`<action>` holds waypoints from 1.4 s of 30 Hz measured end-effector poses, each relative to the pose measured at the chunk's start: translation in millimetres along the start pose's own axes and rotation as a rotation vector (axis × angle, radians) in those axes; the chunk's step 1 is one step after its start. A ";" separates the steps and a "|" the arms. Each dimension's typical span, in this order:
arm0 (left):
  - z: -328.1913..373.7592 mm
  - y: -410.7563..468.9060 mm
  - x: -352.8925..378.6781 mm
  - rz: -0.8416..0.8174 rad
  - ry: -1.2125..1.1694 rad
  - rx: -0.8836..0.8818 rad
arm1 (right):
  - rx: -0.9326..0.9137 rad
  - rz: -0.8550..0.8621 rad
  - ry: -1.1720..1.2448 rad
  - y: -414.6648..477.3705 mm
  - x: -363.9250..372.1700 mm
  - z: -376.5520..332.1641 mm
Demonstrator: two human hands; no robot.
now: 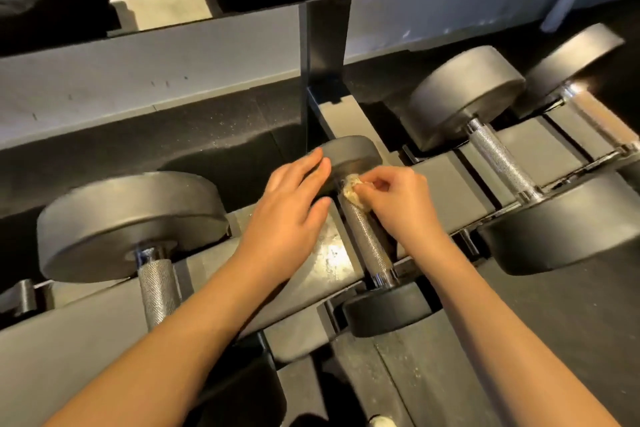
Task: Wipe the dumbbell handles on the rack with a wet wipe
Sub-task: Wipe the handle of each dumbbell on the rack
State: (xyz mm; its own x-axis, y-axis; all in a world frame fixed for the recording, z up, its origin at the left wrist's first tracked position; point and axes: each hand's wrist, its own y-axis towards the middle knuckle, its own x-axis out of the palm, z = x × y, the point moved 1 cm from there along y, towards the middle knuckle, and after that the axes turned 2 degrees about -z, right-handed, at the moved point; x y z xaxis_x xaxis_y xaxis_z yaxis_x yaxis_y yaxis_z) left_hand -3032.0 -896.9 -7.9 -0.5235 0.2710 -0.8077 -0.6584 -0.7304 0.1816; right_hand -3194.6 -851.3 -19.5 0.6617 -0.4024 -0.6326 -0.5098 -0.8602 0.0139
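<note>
Pinching the wipe point(349, 190) in our right hand point(398, 199), fingertips and thumb curled round it, we are pressing it on the far end of the handle point(367, 241), right where it meets the far head point(353, 154). Our left hand point(292, 208) is lying on that head's left edge, fingers straight and slightly spread, gripping nothing. The handle is running toward us across the rack point(446, 184) down to the near head point(386, 308). Below the wipe the knurled length is lying bare. We are noting open cradle on both sides of the handle. The left dumbbell point(131, 224) and right dumbbell point(465, 97) are sitting well apart from it.
</note>
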 end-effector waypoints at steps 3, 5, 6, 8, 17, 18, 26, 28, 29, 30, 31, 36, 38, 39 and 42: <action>4.8 -0.1 -2.3 -0.006 0.002 -0.025 | -0.061 0.003 -0.034 0.8 -0.5 -4.0; 6.9 0.3 -2.1 -0.011 -0.015 -0.051 | -0.088 -0.011 -0.110 -7.2 -1.1 -2.6; 8.0 0.0 -1.4 -0.013 -0.016 -0.065 | -0.095 -0.016 -0.146 -12.1 -1.5 -1.4; 10.9 -1.7 0.0 -0.023 -0.012 -0.088 | -0.094 -0.019 -0.161 -20.2 -1.8 -0.3; 11.2 -3.1 -5.4 -0.018 0.057 -0.060 | -0.022 -0.010 -0.041 -10.4 -2.4 -5.5; 11.2 -2.2 -6.3 -0.017 0.050 -0.058 | -0.020 -0.031 -0.062 -14.6 -3.8 -2.0; 4.8 0.2 -7.6 -0.006 0.049 -0.019 | -0.035 -0.007 -0.093 -9.4 0.3 -9.6; 4.3 -1.4 -7.4 -0.014 0.065 -0.021 | -0.039 -0.005 -0.092 -8.9 2.9 -14.4; 4.6 -2.4 -7.3 -0.016 0.077 -0.023 | -0.030 -0.018 -0.100 -11.9 1.9 -13.9; 5.4 -3.6 -7.0 -0.017 0.092 -0.022 | -0.014 -0.038 -0.121 -16.9 -1.0 -12.0; 6.1 -3.6 -6.9 -0.017 0.107 -0.016 | 0.007 -0.064 -0.150 -22.7 -5.0 -9.1; 7.2 2.0 -7.5 -0.011 0.159 0.008 | 0.095 -0.135 -0.220 -38.3 -13.3 -1.2; 7.2 3.0 -7.0 -0.018 0.167 0.022 | 0.084 -0.069 -0.177 -32.9 -9.3 -7.5; 6.8 3.9 -7.4 -0.020 0.166 0.025 | 0.070 -0.039 -0.148 -29.1 -7.0 -11.4; 4.4 4.3 -10.3 -0.035 0.164 0.025 | 0.034 -0.024 -0.099 -19.5 -2.6 -16.8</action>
State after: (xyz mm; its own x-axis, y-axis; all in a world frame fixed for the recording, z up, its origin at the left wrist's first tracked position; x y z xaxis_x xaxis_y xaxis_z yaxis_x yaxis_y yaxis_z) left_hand -3031.8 -900.0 3.8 -0.4058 0.1885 -0.8943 -0.6888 -0.7062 0.1638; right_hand -3177.2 -838.8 -5.1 0.6175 -0.3470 -0.7059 -0.5138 -0.8575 -0.0279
